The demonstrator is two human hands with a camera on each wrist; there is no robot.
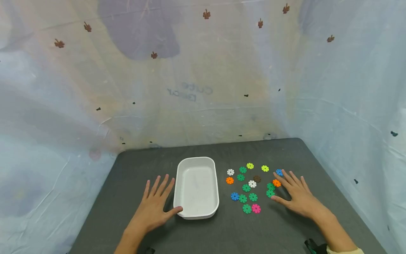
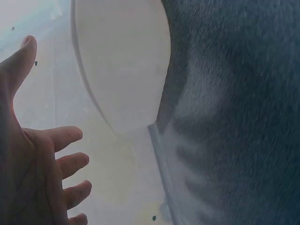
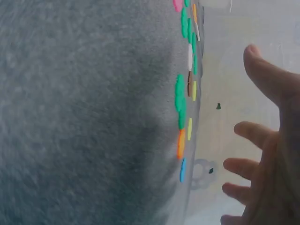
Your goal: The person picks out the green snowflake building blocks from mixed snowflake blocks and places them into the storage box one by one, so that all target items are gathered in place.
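Observation:
A white rectangular tray [image 1: 196, 215] with rounded corners stands on the dark grey table, and its side wall [image 2: 122, 70] fills the upper part of the left wrist view. Fingers spread, my left hand [image 1: 153, 208] is beside the tray's left side, the thumb close to its near left corner. Right of the tray lie several flat notched discs in green, white, orange, blue, yellow, brown and pink, such as a pink disc [image 1: 256, 208]. At their right edge is my right hand [image 1: 298, 197], fingers spread and holding nothing, nearest to a green disc [image 1: 270, 193] and an orange disc [image 1: 277, 183].
The table [image 1: 203, 236] has a rounded far edge. Pale printed sheeting [image 1: 203, 116] hangs behind it and along both sides. A dark strap [image 1: 314, 247] shows by the right forearm at the bottom.

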